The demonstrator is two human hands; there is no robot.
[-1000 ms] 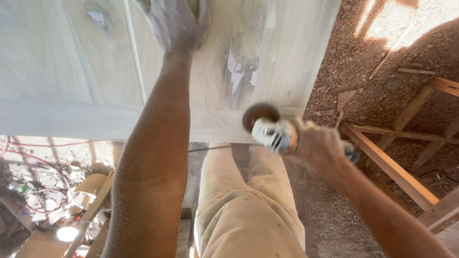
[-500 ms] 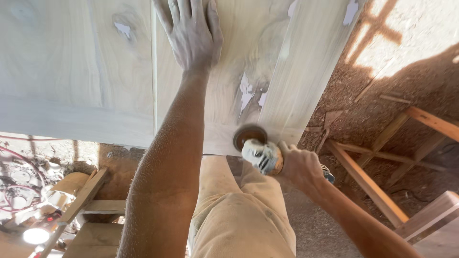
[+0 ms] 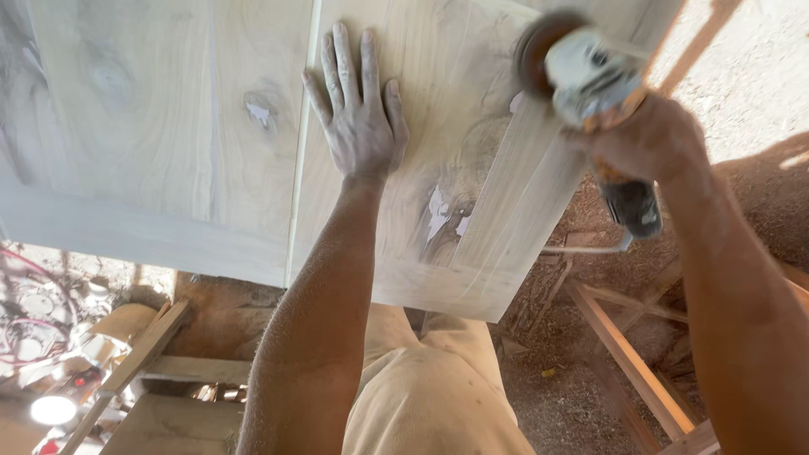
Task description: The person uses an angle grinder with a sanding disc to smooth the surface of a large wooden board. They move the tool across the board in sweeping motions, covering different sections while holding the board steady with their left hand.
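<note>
Sanding step: right hand [image 3: 645, 139] grip closed around angle grinder [image 3: 590, 80], disc on pale wooden panel [image 3: 168, 109] beside flat, open left hand [image 3: 361, 126]; next pass likely needs steady bracing, light pressure.

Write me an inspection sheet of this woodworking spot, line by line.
Surface: pale wooden panel with grain, knots and white filler patches.
Job's things: angle grinder, its disc at the panel's right stile.
Clutter: wood offcuts and a lit lamp lower left.
Grippers: left hand flat on the panel, fingers spread; right hand closed around the grinder.
Cables: reddish cables on the ground, lower left.
Surroundings: sawdust-covered floor, wooden frame at right.
</note>
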